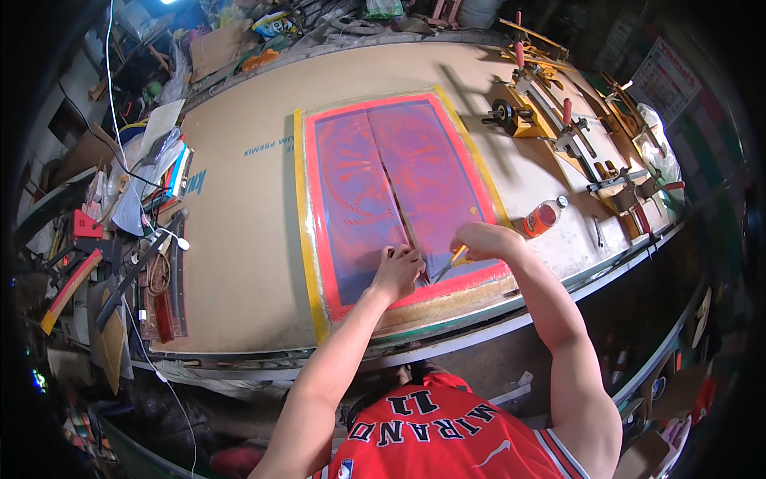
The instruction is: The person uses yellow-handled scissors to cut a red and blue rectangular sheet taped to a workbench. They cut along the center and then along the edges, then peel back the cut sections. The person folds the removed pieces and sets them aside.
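A big table covered with a tan board (231, 231) fills the middle of the frame. There is bare room on its left side and along the top. Its front edge runs low across the frame, close to the hands. On the board lies a purple sheet (427, 191) with a pink-red border, just right of the middle, and yellow strips (471, 152) run down both sides. A long dark slit (393, 184) goes down the sheet. Metal clamps (570, 140) crowd the upper right, so there is less room there. A bottle (542, 218) of red drink stands or lies near the right hand (481, 241). That hand is closed around a yellow-handled tool (459, 255), like scissors, pointing at the slit's low end. The left hand (399, 270) has bent fingers by the slit; I cannot tell if they pinch the sheet.
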